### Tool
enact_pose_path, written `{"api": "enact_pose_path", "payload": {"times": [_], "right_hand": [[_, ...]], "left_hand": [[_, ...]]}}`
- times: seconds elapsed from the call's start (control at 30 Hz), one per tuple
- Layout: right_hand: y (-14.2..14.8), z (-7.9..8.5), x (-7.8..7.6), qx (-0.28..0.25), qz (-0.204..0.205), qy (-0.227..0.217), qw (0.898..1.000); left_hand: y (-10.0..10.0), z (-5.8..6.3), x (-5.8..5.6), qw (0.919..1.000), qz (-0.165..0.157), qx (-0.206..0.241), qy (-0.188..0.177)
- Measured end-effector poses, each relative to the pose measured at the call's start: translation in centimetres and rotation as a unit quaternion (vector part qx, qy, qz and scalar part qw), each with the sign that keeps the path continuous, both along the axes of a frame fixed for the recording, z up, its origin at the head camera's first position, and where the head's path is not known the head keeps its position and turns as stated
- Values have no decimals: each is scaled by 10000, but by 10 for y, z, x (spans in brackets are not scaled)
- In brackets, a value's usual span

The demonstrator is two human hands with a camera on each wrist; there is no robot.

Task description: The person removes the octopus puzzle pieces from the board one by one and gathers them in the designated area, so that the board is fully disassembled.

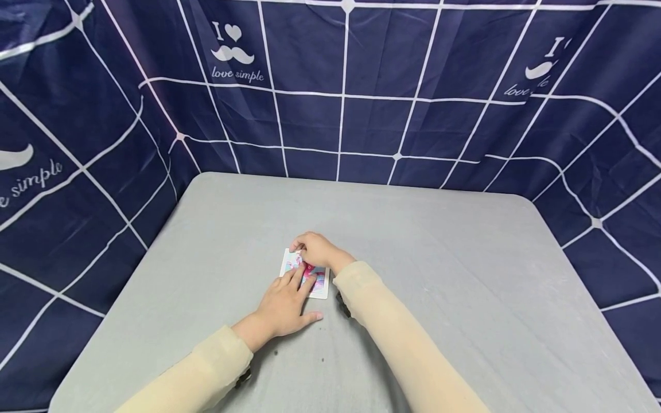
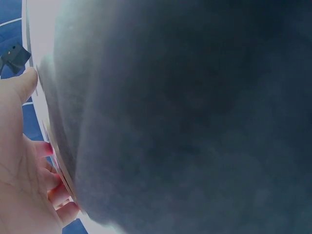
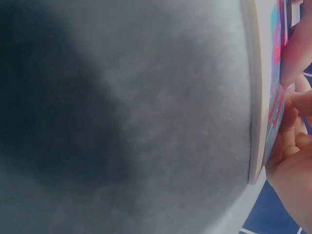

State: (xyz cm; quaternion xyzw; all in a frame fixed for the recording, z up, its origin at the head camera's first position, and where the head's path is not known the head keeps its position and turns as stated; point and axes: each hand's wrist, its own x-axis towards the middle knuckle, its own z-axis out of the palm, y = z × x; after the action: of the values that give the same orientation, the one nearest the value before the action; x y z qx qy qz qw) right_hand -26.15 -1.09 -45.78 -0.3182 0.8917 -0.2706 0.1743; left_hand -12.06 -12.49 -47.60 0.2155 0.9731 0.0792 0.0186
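A small flat rectangular board [image 1: 320, 291] with a white border and a pink and blue picture lies on the grey table. From the near left, my left hand [image 1: 283, 303] rests on it with its fingers spread and fairly straight, fingertips on the picture, thumb out to the side. My right hand [image 1: 316, 250] reaches over the board's far part, fingers bent down at its far edge. In the right wrist view, the board's pale thick edge [image 3: 258, 97] shows beside the bent right fingers [image 3: 288, 114]. I cannot tell whether they pinch anything.
The grey tabletop [image 1: 444, 258] spreads around both hands. Dark blue cloth [image 1: 372, 69] with white lines hangs behind the table and at both sides. Dark specks [image 1: 276, 353] mark the table near the left wrist.
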Motion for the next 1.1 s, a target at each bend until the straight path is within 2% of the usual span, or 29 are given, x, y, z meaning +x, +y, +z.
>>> {"api": "enact_pose_path", "payload": {"times": [0.37,0.8,1.1], "right_hand": [[3,1,-3,-429,119,-289,9986],[2,0,-2,-351,-86,-509,9980],[0,1,-3,-346,-62,-557,9978]], "left_hand": [[0,0,0,10000,-16,6,15],[0,1,1,10000,-25,79,34],[0,3,0,10000,-16,94,-23]]}}
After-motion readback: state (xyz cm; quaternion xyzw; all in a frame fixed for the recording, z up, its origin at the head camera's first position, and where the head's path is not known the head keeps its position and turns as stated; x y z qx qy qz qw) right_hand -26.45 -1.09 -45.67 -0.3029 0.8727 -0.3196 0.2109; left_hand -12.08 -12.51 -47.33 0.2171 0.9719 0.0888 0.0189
